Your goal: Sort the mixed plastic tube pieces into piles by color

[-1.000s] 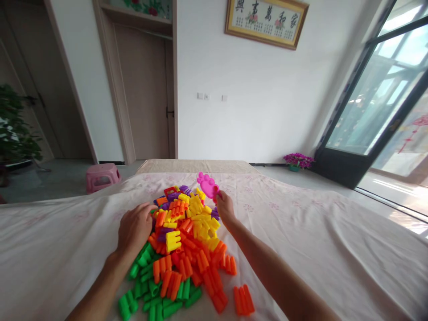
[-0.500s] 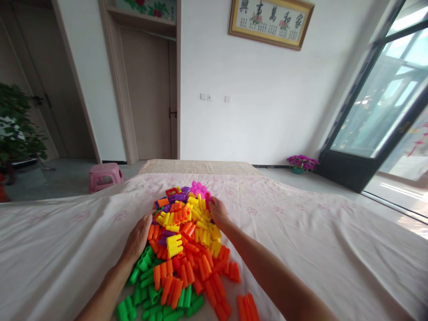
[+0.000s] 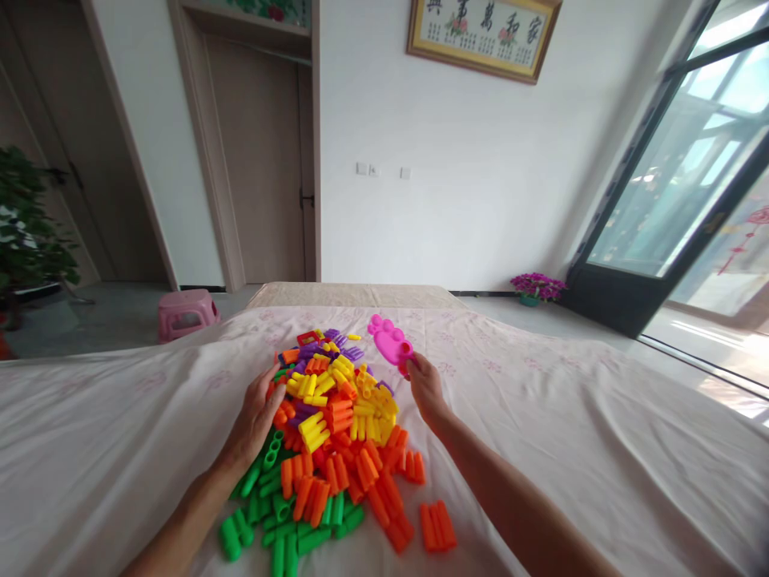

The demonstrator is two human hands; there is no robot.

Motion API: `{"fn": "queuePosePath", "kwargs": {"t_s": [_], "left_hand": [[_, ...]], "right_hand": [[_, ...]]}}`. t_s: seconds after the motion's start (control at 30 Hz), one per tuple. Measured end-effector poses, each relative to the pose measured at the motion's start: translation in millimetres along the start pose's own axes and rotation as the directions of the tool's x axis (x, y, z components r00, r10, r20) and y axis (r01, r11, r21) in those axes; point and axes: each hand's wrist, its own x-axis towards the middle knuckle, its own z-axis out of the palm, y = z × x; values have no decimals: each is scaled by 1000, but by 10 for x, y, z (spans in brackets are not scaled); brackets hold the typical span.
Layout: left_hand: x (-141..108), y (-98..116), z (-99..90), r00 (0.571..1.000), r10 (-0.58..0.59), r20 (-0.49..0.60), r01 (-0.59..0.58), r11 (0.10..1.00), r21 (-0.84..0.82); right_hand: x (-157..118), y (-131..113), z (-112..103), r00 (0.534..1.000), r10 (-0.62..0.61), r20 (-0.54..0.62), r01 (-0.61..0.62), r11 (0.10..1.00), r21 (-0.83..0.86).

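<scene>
A heap of plastic blocks lies on the pale flowered cloth (image 3: 505,433): green blocks (image 3: 285,513) nearest, orange ones (image 3: 309,498) in the middle, yellow (image 3: 366,417) and purple ones (image 3: 306,353) farther back. My right hand (image 3: 425,386), right of the heap, pinches the lower end of a pink knobbly piece (image 3: 389,338) and holds it beside the far blocks. At the heap's left edge, my left hand (image 3: 258,413) rests against the blocks with its fingers apart, some fingertips partly hidden.
A pink stool (image 3: 187,315) stands on the floor at the left, near a leafy plant (image 3: 33,228). Purple flowers in a pot (image 3: 537,288) sit by the glass door (image 3: 666,184) at the right. A framed picture (image 3: 484,36) hangs on the wall.
My right hand has moved right, bringing the pink piece away from the heap. Several blocks at the back and left have shifted. My left hand has stayed beside the heap.
</scene>
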Motion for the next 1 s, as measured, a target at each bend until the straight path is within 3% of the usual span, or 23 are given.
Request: {"fn": "queuePosePath", "kwargs": {"t_s": [0.07, 0.13, 0.3, 0.53, 0.7, 0.87, 0.93, 1.0], "left_hand": [[-161, -18, -79, 999, -31, 40, 29, 999, 43], [-357, -41, -115, 995, -7, 96, 0, 998, 67], [-671, -26, 79, 998, -22, 55, 15, 991, 131], [-576, 108, 563, 987, 1, -158, 12, 997, 78], [-456, 239, 814, 973, 101, -207, -93, 994, 50], [-404, 579, 848, 976, 209, -53, -208, 978, 22], [-472, 668, 746, 966, 259, 28, -260, 961, 92], [-621, 666, 606, 931, 353, 92, -364, 909, 204]], "right_hand": [[-19, 178, -137, 998, 36, -50, -39, 997, -65], [-113, 300, -174, 996, 89, -19, -90, 991, -95], [-471, 230, 130, 988, 150, 32, -150, 989, -18], [-557, -162, 554, 985, 169, 37, -173, 962, 212], [-438, -367, 735, 997, 46, 54, -52, 992, 118], [-275, -575, 774, 978, -187, 88, 183, 982, 45], [-238, -588, 654, 980, -187, 73, 182, 981, 67], [-238, -528, 436, 994, -101, 37, 96, 990, 103]]}}
